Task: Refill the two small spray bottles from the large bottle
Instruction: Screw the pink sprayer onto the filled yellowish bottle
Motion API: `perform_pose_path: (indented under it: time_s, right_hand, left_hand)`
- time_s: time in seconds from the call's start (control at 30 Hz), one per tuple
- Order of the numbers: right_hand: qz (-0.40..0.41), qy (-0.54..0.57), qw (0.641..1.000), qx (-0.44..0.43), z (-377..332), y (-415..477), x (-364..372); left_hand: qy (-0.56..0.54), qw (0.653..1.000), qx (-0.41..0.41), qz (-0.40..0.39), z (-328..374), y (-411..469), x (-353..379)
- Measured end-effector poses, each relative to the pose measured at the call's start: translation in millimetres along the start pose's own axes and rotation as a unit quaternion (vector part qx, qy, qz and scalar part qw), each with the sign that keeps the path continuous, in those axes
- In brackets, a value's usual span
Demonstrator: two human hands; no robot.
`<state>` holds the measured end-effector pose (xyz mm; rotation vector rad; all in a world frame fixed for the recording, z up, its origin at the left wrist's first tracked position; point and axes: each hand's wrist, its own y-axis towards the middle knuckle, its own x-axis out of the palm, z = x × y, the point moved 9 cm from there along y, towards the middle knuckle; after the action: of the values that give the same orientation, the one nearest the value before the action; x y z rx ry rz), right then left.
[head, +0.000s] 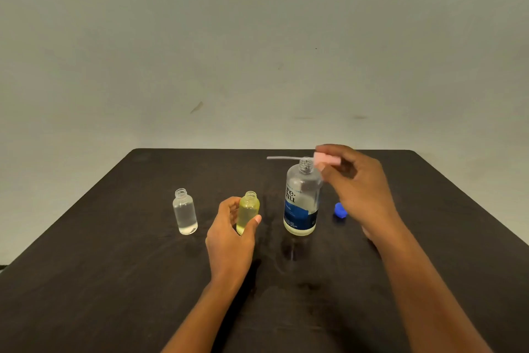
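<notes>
Dim, flat light, no glare; soft shadows on the table [86, 267] just in front of the large bottle [302, 201] & left of it by the forearm [217, 295]. Right hand [357, 184] & pink spray head [326, 161] by the bottle's neck are motion-blurred. Whole pic soft; wide-angle stretch splays table edges far either side of the bottle.

Clear glossy plastic bottles [302, 204] on a matt table [114, 281].
</notes>
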<state>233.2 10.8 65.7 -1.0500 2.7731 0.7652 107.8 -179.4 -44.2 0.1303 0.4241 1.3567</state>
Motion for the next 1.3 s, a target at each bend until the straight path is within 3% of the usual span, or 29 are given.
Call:
perform_pose_path:
  time_s: [0.1,0.23,0.67,1.0,1.3]
  right_hand:
    - [-0.078,-0.052,0.996,-0.003,-8.2,6.0,21.7]
    - [-0.125,-0.097,0.987,-0.009,-11.4,0.8,36.1]
    - [-0.184,-0.167,0.968,-0.044,-19.9,0.3,44.8]
    - [-0.251,-0.275,0.922,-0.103,-32.3,-13.9,81.4]
    - [-0.262,-0.282,0.917,-0.109,-35.1,-14.0,83.5]
  left_hand:
    - [0.004,1.000,0.008,-0.005,3.1,0.4,0.1]
    - [0.008,1.000,0.019,-0.003,3.7,1.2,-1.0]
    - [0.013,0.999,0.046,0.003,3.9,1.5,-0.3]
    - [0.040,0.976,0.214,0.004,43.0,-11.3,-1.7]
    - [0.016,0.973,0.229,0.014,42.7,-10.2,-4.9]
